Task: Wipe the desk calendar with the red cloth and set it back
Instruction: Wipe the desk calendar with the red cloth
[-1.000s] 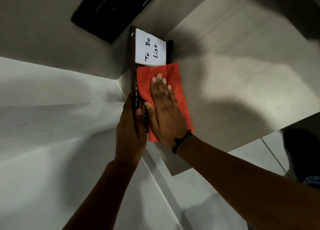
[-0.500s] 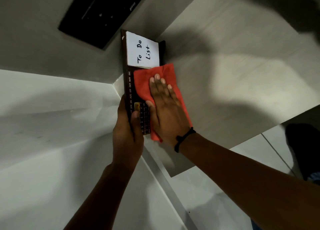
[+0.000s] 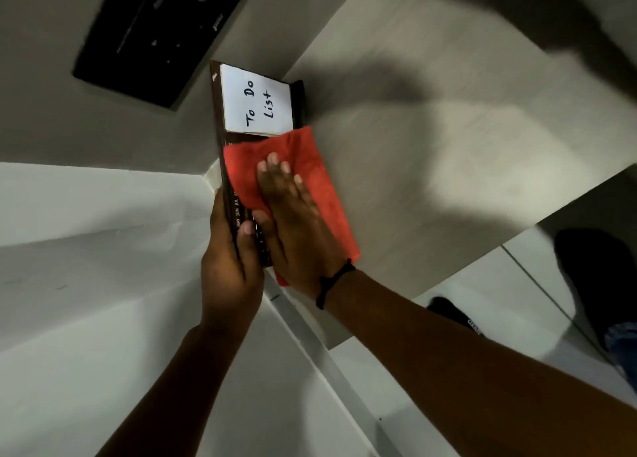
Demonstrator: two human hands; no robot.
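The desk calendar (image 3: 219, 112) is a dark brown board with month names along one edge and a white "To Do List" pad (image 3: 258, 101) at its far end. My left hand (image 3: 230, 263) grips the calendar's near end, thumb over the month strip. The red cloth (image 3: 317, 181) lies spread over the calendar's middle. My right hand (image 3: 296, 215) presses flat on the cloth, fingers stretched toward the pad. The cloth and my hands hide most of the calendar's near half.
The pale wood-grain desk (image 3: 431, 146) stretches to the right under the calendar. A black flat device (image 3: 155, 32) hangs on the grey wall at the upper left. White tiled floor and a dark shoe (image 3: 451, 313) show at the lower right.
My right hand has slid the red cloth toward the month strip, covering more of that edge. My left hand keeps its grip. The camera has shifted a little.
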